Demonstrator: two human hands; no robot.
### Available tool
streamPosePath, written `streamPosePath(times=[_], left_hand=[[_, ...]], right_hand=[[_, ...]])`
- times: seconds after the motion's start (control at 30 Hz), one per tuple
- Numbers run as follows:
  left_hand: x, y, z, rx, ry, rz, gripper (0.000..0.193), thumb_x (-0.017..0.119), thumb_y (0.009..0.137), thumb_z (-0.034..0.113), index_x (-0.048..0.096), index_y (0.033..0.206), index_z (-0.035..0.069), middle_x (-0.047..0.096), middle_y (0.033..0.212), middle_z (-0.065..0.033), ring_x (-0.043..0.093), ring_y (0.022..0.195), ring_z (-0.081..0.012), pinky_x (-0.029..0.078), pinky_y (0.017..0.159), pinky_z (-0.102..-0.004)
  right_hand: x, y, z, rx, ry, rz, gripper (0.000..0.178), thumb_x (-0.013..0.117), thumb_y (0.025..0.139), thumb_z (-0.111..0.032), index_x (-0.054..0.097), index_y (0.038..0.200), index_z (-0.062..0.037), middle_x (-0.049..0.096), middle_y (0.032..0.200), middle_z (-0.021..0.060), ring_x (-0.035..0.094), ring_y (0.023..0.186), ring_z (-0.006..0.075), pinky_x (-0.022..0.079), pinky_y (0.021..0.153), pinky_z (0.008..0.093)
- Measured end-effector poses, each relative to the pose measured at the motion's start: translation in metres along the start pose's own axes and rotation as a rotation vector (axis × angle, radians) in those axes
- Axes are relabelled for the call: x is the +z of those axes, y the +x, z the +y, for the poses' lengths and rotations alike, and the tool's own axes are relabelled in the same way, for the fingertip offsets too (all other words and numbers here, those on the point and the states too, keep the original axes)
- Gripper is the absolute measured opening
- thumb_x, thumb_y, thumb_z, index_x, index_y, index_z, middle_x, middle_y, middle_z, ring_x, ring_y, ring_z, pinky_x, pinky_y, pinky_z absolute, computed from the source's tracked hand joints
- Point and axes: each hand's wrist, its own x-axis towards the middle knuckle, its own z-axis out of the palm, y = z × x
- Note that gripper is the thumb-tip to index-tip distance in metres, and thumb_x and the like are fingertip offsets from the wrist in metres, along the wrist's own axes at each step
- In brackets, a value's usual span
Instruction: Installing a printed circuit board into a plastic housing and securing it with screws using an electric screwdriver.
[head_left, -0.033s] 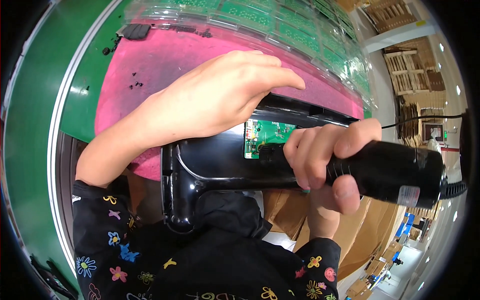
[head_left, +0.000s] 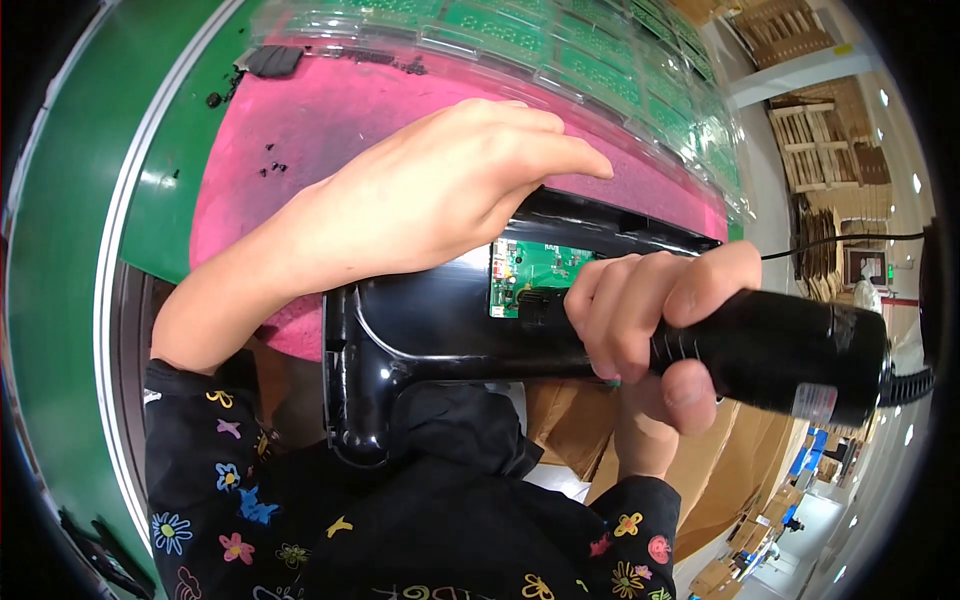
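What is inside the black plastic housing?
A green circuit board with small components shows inside the black plastic housing. What lies under the right hand, gripping a black handheld tool, and under the left hand cannot be seen.

On the surface (head_left: 160,230) lies a mat (head_left: 330,110), with trays (head_left: 560,55) along its far side and small loose parts (head_left: 275,165) on its left. A housing (head_left: 450,325) overlaps the mat's near edge, with a circuit board (head_left: 540,265) inside. Of the hands, the left (head_left: 470,180) is over the housing's far side; the right (head_left: 655,305), around a power tool (head_left: 780,345), is right of the board.
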Motion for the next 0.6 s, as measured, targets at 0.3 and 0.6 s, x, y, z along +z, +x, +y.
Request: streamPosePath(times=[0.3,0.6], left_hand=[[0.0,-0.003,0.004,-0.139,-0.034,-0.078,0.028,0.061,0.083,0.004,0.063,0.111,0.003,0.065,0.086,-0.0202,0.061,0.075,-0.0373,0.048,0.064,-0.0419],[0.008,0.0,0.002,0.027,-0.011,0.078,0.031,0.06,0.082,0.002,0.061,0.113,0.004,0.064,0.089,-0.0167,0.059,0.084,-0.0361,0.048,0.072,-0.0424]], right_hand=[[-0.007,0.02,0.007,-0.001,-0.061,-0.319,0.035,0.072,0.075,0.0,0.048,0.1,-0.0016,0.048,0.061,0.0021,0.039,0.049,0.0095,0.033,0.048,0.0244],[-0.013,0.027,0.006,0.01,-0.048,-0.497,0.033,0.074,0.074,-0.003,0.05,0.097,-0.0014,0.048,0.06,0.0022,0.038,0.049,0.0072,0.029,0.046,0.024]])
